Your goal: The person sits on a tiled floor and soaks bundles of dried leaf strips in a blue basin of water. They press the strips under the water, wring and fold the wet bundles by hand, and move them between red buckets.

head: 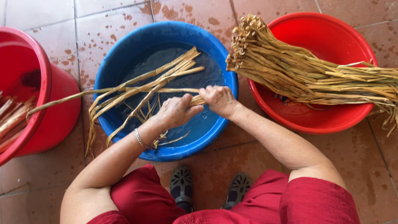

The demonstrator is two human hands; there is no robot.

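wet tiled floor, three tubs

the tiled floor point(49, 45) is reddish-brown, splashed with wet patches. a blue basin point(124, 54) sits on it in the middle, a red basin point(331, 120) just to its right, nearly touching, and a red bucket point(62, 103) close on its left. two dark sandals point(181, 186) stand on the tiles just below the blue basin.

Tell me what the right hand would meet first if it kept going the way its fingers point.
The right hand points toward the left hand, which grips the same wet stalks over the blue basin. It would probably meet that hand first.
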